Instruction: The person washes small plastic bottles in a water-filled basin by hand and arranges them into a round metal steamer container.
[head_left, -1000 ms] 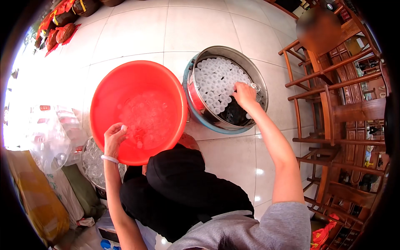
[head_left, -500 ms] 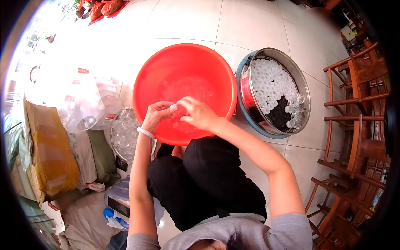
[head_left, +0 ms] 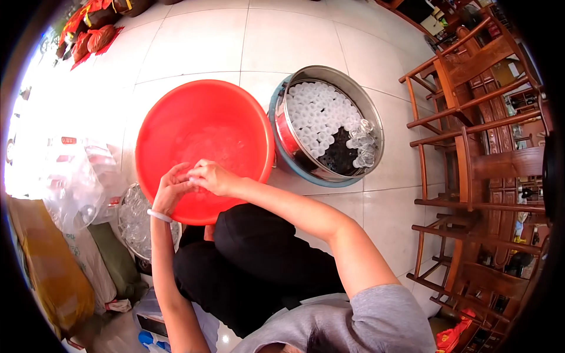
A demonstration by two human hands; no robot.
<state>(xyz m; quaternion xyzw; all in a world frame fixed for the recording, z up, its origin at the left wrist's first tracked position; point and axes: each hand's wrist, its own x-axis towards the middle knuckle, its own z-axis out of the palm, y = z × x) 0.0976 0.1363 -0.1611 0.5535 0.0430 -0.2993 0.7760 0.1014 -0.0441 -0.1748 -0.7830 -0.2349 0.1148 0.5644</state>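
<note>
Over the near part of a red basin, my left hand and my right hand meet at the fingertips. Their fingers are pinched together, and what lies between them is too small to make out. Water and small clear pieces show faintly inside the basin. To the right stands a round steel pan on a blue basin. Small white translucent cups cover much of its dark perforated bottom, with clear pieces heaped at its right side.
A round tray of clear plastic pieces sits left of my knees, beside clear bags and a tan wrapped package. Wooden chairs line the right side. Red-covered jars stand at the upper left.
My right hand has come from the steel pan over to my left hand above the red basin. Clear pieces now show at the pan's right side. The camera view has swung right and back.
</note>
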